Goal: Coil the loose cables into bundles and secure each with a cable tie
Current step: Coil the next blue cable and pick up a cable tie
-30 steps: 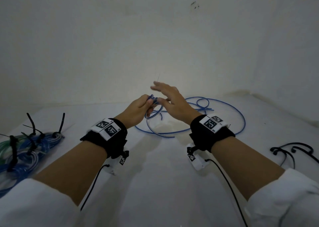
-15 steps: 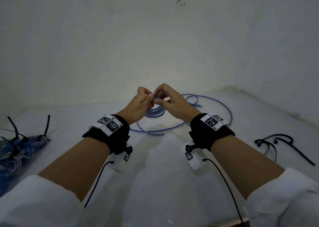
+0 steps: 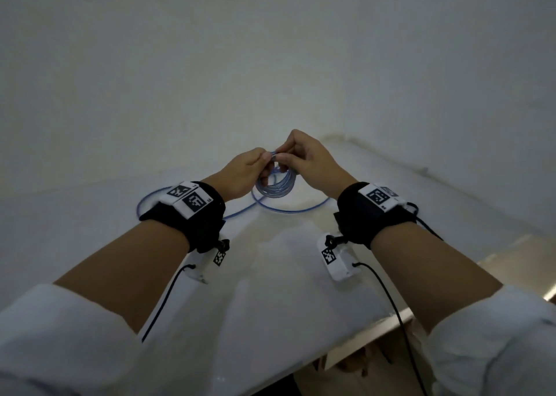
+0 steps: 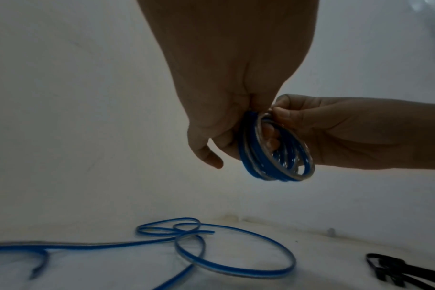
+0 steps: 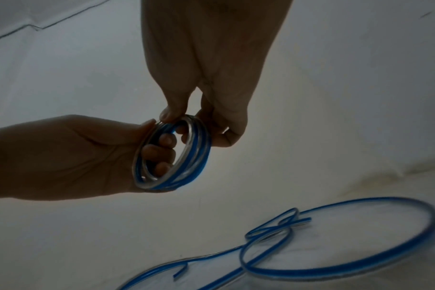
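Note:
A blue and clear cable is wound into a small coil that hangs between both hands above the white table. My left hand grips the coil's left side, and several of its fingers pass through the ring. My right hand pinches the top of the coil between thumb and forefinger. The rest of the cable trails off the coil and lies in loose loops on the table, its free end in sight.
Black cable ties lie on the table to the right. A white wall stands close behind the hands. The table's front edge runs at the lower right, with floor below it.
My right hand went from spread fingers to a pinch on the coil. The coil has gained turns and the loose loop has shrunk. The head view swung, so the tied bundles and ties left it.

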`<action>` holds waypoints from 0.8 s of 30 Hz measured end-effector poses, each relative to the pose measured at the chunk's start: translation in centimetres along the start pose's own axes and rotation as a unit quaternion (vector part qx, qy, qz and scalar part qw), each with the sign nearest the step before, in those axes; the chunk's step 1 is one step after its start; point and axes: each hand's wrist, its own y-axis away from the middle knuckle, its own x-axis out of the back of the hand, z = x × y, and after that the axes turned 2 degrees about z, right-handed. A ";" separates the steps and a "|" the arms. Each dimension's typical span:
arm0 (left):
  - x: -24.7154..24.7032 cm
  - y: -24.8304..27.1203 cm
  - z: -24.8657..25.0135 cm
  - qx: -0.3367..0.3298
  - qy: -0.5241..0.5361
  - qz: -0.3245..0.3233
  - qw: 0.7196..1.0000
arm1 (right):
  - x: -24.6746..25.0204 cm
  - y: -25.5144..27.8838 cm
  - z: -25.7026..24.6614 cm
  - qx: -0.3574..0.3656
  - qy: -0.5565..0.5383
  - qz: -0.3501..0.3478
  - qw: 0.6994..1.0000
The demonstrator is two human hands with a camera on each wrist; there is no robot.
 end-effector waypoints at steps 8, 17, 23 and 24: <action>-6.9 -2.7 1.0 -0.016 -0.004 -0.028 0.999 | 10.3 3.3 2.2 -0.196 0.187 0.066 0.960; -11.0 -3.2 2.2 -0.056 -0.055 -0.052 0.996 | 17.2 9.0 6.3 -0.411 0.540 -0.060 0.732; -11.2 -3.6 2.1 -0.061 -0.072 -0.044 0.995 | 17.0 9.5 6.8 -0.417 0.545 -0.071 0.724; -11.1 -3.7 1.9 -0.063 -0.077 -0.040 0.994 | 17.0 9.4 6.9 -0.421 0.531 -0.066 0.733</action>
